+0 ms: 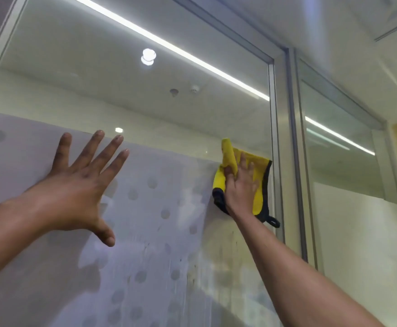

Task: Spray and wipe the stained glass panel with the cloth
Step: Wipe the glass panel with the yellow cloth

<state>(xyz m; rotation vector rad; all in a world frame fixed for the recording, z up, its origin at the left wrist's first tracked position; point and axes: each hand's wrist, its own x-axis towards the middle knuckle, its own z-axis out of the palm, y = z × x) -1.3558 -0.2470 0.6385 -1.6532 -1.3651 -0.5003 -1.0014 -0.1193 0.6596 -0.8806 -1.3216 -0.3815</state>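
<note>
1. Two bare hands up on the glass panel (145, 102), both arms raised.
2. Left hand (75, 190) at 9 o'clock: fingers spread wide, holding nothing, palm toward the frosted dotted film (145, 220). Can't tell if it's touching.
3. Right hand (240, 185) at 3 o'clock: pressed flat on yellow cloth (258, 192), fingers slightly apart, one fold draped over them.
4. Cloth sits against the glass at the film's top edge, just beside the metal frame (280, 138); black trim and loop hang at its 6 o'clock.
5. Wet streaks and dark specks (192, 267) run down the film below the cloth.
</note>
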